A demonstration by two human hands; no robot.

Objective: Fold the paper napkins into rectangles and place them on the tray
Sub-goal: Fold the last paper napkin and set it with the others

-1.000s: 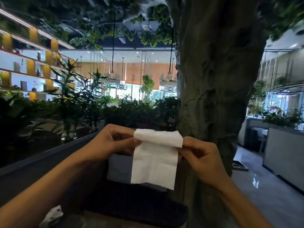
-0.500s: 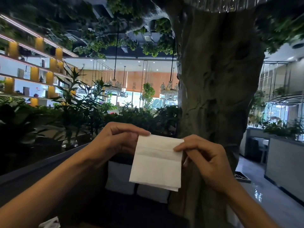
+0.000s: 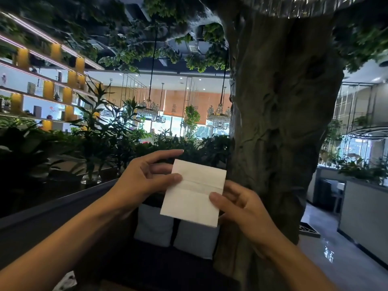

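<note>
A white paper napkin, folded into a rectangle with a crease line across its upper half, hangs in the air in front of me at chest height. My left hand pinches its left edge between thumb and fingers. On the other side, my right hand grips the right edge lower down, thumb on the front. No tray is in view.
A thick tree trunk rises just behind the napkin to the right. Two grey cushions lean on a dark bench below. Leafy plants line a dark ledge at the left. A crumpled white packet lies bottom left.
The napkin's hanging lower part has been folded up into a shorter rectangle. My right hand slid down its right edge, and the view tilted upward a little.
</note>
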